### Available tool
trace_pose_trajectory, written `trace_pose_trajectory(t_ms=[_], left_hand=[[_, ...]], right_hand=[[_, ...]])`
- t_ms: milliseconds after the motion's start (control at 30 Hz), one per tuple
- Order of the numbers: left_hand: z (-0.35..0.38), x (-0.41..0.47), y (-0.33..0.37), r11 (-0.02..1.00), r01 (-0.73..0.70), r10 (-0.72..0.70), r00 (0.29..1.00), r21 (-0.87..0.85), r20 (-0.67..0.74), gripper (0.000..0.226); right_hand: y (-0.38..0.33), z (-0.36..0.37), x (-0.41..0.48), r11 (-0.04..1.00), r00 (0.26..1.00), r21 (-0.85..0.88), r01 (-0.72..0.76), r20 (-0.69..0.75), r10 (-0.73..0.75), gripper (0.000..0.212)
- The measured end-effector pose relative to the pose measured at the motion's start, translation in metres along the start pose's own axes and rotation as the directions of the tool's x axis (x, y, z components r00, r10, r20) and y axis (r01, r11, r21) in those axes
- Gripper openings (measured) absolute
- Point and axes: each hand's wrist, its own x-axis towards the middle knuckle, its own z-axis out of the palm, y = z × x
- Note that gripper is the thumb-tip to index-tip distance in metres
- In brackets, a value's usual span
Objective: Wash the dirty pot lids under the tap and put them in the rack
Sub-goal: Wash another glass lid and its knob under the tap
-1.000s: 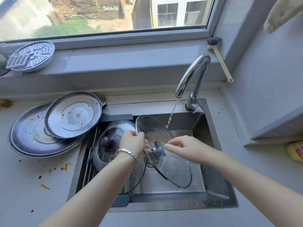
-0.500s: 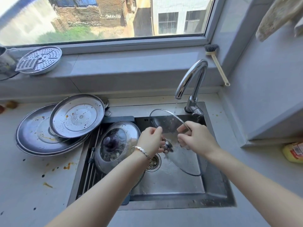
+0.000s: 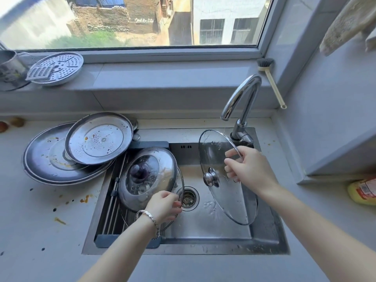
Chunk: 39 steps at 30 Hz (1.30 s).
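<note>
Two bare forearms come up from the bottom of the frame, no sleeves showing on either, the left hand [image 3: 164, 206] carrying a silver chain-link bracelet [image 3: 149, 217] snug at the wrist, the right hand [image 3: 247, 169] and its wrist wearing nothing at all.

Bright daylight enters through the window [image 3: 130, 21]; scene outside overexposed at upper left. Glare on tap [image 3: 240, 94] and sink [image 3: 213, 220] floor. Soft shadows. Wide-angle bending at frame edges; corners slightly blurred.
</note>
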Motion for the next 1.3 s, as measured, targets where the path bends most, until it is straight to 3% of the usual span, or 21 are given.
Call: trace_pose_trajectory(t_ms=[100, 200, 367, 467, 633, 833, 1000, 1100, 1167, 1300], left_hand=[[-0.017, -0.001, -0.007, 0.999, -0.012, 0.010, 0.999, -0.039, -0.036, 0.013], [-0.034, -0.002, -0.015, 0.997, -0.043, 0.038, 0.997, -0.066, -0.068, 0.012], [-0.066, -0.006, -0.030, 0.979, -0.070, 0.038, 0.986, -0.192, -0.165, 0.016], [-0.086, -0.005, -0.040, 0.969, -0.072, 0.016, 0.973, -0.237, -0.232, 0.018], [-0.115, -0.004, -0.057, 0.962, -0.054, -0.018, 0.965, -0.267, -0.262, 0.016], [-0.143, -0.006, -0.074, 0.948, -0.034, -0.062, 0.956, -0.317, -0.288, 0.018], [-0.160, -0.001, -0.082, 0.950, -0.023, -0.073, 0.953, -0.312, -0.293, 0.015], [-0.163, 0.004, -0.081, 0.955, -0.024, -0.064, 0.957, -0.296, -0.284, 0.016], [-0.164, 0.009, -0.078, 0.955, -0.029, -0.056, 0.960, -0.295, -0.274, 0.016], [-0.162, 0.018, -0.072, 0.961, -0.019, -0.052, 0.967, -0.275, -0.248, 0.017]], right_hand=[[-0.007, 0.005, -0.001, 0.998, 0.999, -0.060, -0.010, 0.046, 0.013, 0.010], [-0.027, 0.010, -0.007, 0.994, 0.997, -0.078, 0.075, 0.006, -0.074, 0.008], [-0.073, 0.011, -0.022, 0.916, 0.997, 0.395, 0.067, 0.014, -0.079, 0.010], [-0.082, 0.039, -0.024, 0.863, 0.996, 0.505, 0.028, 0.062, -0.068, 0.010], [-0.060, 0.117, -0.018, 0.791, 0.977, 0.587, -0.173, 0.201, 0.065, 0.010], [-0.037, 0.188, -0.014, 0.765, 0.940, 0.563, -0.313, 0.300, 0.163, 0.009], [-0.025, 0.214, -0.010, 0.826, 0.955, 0.488, -0.284, 0.224, 0.196, 0.013], [-0.012, 0.215, -0.005, 0.964, 0.979, 0.176, -0.199, 0.068, 0.190, 0.008], [-0.007, 0.213, -0.006, 0.991, 0.991, -0.040, -0.127, 0.034, 0.128, 0.019], [-0.005, 0.211, -0.007, 0.991, 0.988, -0.070, -0.116, 0.094, 0.122, 0.052]])
